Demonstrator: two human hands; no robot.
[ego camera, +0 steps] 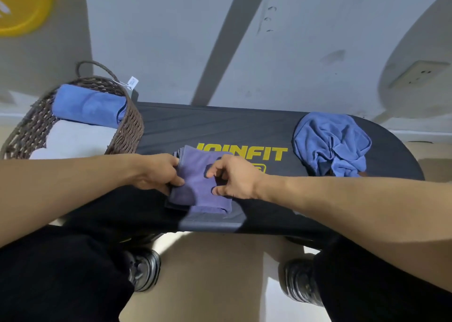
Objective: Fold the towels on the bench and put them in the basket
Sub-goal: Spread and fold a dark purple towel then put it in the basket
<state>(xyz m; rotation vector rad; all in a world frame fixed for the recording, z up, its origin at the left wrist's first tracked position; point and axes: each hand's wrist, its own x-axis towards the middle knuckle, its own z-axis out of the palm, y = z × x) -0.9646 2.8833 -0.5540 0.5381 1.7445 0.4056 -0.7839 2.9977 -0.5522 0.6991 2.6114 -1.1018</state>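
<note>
A folded purple towel (197, 182) lies on the black bench (220, 126), partly over its yellow lettering. My left hand (156, 172) grips the towel's left edge, thumb on top. My right hand (232, 176) pinches the towel's right side with curled fingers. A crumpled blue towel (330, 143) lies unfolded at the bench's right end. The brown wicker basket (129, 128) stands on the left end and holds a folded blue towel (88, 106) and a white towel (78, 138).
The bench stands against a pale wall with a socket (420, 73) at the right. My dark-trousered knees and shoes (144, 269) are below the bench's near edge. A yellow round object (22, 6) is at the top left.
</note>
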